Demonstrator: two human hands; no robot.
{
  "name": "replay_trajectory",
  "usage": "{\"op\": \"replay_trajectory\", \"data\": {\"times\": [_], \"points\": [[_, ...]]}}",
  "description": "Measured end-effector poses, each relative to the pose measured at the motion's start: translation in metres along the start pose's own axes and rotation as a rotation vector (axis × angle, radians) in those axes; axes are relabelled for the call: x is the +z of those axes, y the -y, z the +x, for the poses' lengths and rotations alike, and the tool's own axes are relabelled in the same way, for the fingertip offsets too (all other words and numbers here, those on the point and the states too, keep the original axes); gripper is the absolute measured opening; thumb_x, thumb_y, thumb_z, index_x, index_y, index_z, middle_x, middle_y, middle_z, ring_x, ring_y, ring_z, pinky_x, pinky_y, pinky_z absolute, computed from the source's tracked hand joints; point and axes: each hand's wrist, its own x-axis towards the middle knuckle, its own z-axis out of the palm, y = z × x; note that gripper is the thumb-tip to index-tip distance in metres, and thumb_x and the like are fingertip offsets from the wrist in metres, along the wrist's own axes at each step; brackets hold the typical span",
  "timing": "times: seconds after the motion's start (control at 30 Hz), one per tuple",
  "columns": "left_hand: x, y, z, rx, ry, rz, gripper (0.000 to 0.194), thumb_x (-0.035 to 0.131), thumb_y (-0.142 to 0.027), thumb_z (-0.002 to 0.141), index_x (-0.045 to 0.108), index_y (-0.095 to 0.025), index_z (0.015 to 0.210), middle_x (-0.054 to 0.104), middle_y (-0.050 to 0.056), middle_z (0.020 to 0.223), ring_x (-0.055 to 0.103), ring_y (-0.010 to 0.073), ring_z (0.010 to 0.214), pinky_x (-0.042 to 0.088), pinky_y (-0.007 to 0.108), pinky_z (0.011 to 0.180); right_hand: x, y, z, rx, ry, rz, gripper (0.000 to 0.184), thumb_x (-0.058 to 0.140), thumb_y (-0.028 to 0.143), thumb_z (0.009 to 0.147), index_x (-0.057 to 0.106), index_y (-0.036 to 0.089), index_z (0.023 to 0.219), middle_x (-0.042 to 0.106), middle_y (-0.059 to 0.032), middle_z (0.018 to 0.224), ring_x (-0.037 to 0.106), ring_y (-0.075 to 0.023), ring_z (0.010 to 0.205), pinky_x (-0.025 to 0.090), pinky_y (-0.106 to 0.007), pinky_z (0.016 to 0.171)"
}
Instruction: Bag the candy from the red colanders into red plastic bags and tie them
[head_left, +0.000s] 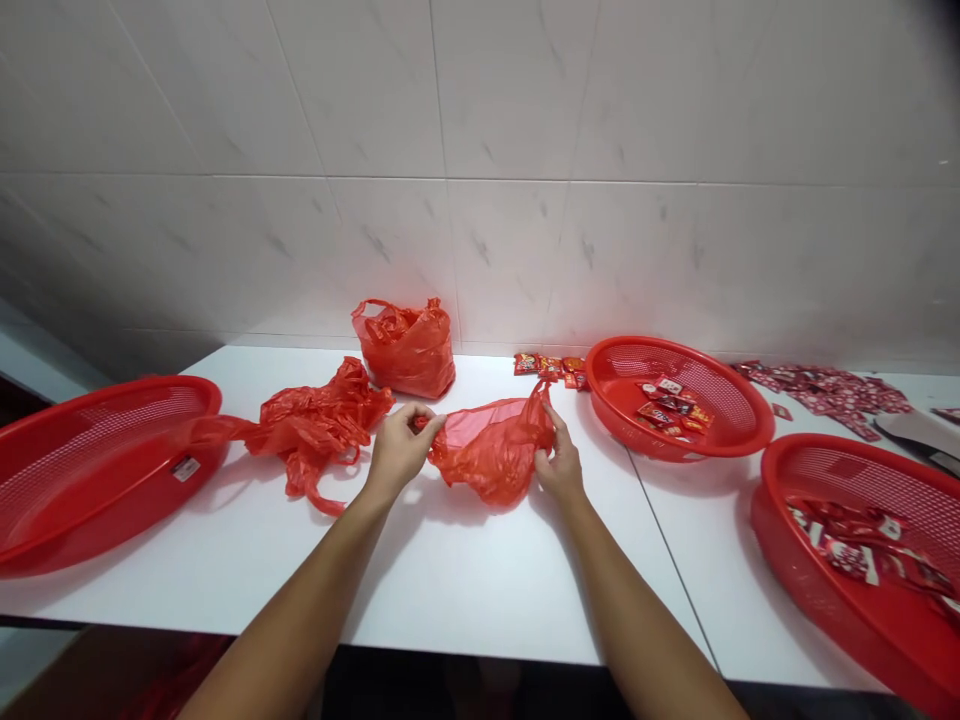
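Observation:
A thin red plastic bag (491, 455) is stretched between my two hands above the white table. My left hand (405, 445) pinches its left edge between thumb and fingers. On the other side, my right hand (560, 462) has hold of the bag's gathered right edge. The bag's mouth gapes a little at the top, and its lower part hangs slack. Left of my left hand lies a crumpled heap of red plastic bags (319, 425). Behind it, a filled red bag (409, 350) stands upright against the wall; its contents are hidden.
A red basket (169, 480) stands at the left. To the right, one red basket (750, 430) and a nearer red basket (776, 510) hold small packets. Several red snack packets (550, 368) lie by the wall, and many pink-red packets (817, 392) spread at the back right.

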Motion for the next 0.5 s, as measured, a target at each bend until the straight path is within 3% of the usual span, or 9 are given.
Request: {"op": "replay_trajectory", "data": {"times": [0.1,0.2,0.27,0.3,0.37,0.43,0.5], "points": [[-0.007,0.0,0.0,0.032,-0.129,-0.015,0.029,0.073,-0.047,0.085,0.065,-0.02,0.08,0.063,-0.002,0.068,0.054,0.0129,0.058,0.042,0.024,0.057,-0.004,0.0,0.006,-0.042,-0.136,0.001,0.058,0.048,0.022,0.084,0.057,0.022,0.141,0.071,-0.01,0.13,0.068,-0.0249,0.114,0.055,-0.04,0.101],[-0.007,-0.006,-0.011,0.058,-0.125,-0.039,0.026,0.072,-0.044,0.088,0.064,-0.02,0.081,0.064,-0.001,0.072,0.057,0.0132,0.061,0.044,0.024,0.059,-0.007,0.019,-0.002,-0.077,-0.481,-0.134,0.04,0.054,0.028,0.087,0.059,0.019,0.126,0.066,-0.0165,0.125,0.064,-0.0304,0.115,0.056,-0.046,0.092],[-0.002,-0.013,-0.024,0.108,-0.108,-0.025,0.023,0.071,-0.04,0.09,0.064,-0.02,0.081,0.067,0.0,0.075,0.061,0.0143,0.067,0.049,0.025,0.064,-0.007,0.046,-0.016,-0.274,-0.646,-0.166,0.029,0.058,0.028,0.089,0.059,0.022,0.117,0.065,-0.0155,0.114,0.063,-0.0312,0.111,0.056,-0.048,0.09],[0.002,-0.017,-0.031,0.149,-0.102,-0.007,0.022,0.071,-0.039,0.091,0.064,-0.02,0.081,0.067,0.0,0.076,0.062,0.0146,0.069,0.05,0.026,0.067,-0.005,0.062,-0.023,-0.417,-0.604,-0.149,0.024,0.058,0.026,0.09,0.059,0.024,0.114,0.066,-0.0131,0.107,0.064,-0.03,0.107,0.056,-0.047,0.091],[0.009,-0.024,-0.047,0.26,-0.082,0.039,0.019,0.069,-0.035,0.095,0.065,-0.021,0.083,0.068,0.0,0.078,0.064,0.0149,0.072,0.052,0.027,0.071,0.001,0.095,-0.032,-0.644,-0.275,-0.118,0.022,0.054,0.018,0.093,0.063,0.026,0.112,0.068,-0.0086,0.1,0.066,-0.0265,0.1,0.056,-0.044,0.092],[0.016,-0.03,-0.061,0.391,-0.065,0.085,0.018,0.066,-0.032,0.098,0.064,-0.021,0.083,0.068,0.0,0.078,0.064,0.0151,0.072,0.052,0.028,0.072,0.008,0.119,-0.029,-0.582,0.064,-0.241,0.026,0.049,0.015,0.095,0.069,0.024,0.109,0.071,-0.0094,0.099,0.067,-0.0269,0.1,0.054,-0.043,0.093],[0.019,-0.031,-0.069,0.478,-0.083,0.126,0.019,0.063,-0.03,0.1,0.063,-0.022,0.083,0.067,0.001,0.076,0.062,0.0153,0.071,0.051,0.029,0.069,0.011,0.129,-0.015,-0.314,0.243,-0.504,0.025,0.05,0.016,0.096,0.074,0.018,0.102,0.073,-0.0146,0.097,0.068,-0.0316,0.102,0.053,-0.046,0.093]]}}
